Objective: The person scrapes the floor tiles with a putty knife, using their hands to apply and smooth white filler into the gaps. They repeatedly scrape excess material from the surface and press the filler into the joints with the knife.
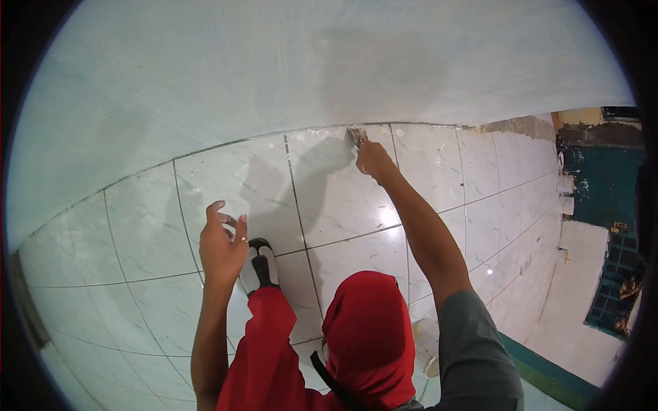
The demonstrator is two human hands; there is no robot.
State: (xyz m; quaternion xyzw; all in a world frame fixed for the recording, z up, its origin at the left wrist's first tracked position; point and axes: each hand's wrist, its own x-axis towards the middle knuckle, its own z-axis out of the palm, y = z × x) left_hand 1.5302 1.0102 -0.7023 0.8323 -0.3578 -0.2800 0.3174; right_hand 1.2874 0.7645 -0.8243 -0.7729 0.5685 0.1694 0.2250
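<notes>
My right hand (374, 162) is closed around the handle of a putty knife (357, 135), whose blade touches the floor tiles right along the foot of the wall. The blade looks smeared with pale material. My left hand (224, 241) hovers over the tiles near my shoe, its fingers apart and slightly bent, with nothing in it. White residue marks its fingertips. The pale wall (240, 75) rises directly in front of me, meeting the white tiled floor (349, 195) at a dark, uneven joint.
A shoe (260, 266) and my red-clothed knees (370, 322) fill the lower middle. Beside my right leg stands a whitish bucket (426, 342), partly hidden. Several white containers (566, 185) stand at the far right near a dark green surface (603, 181).
</notes>
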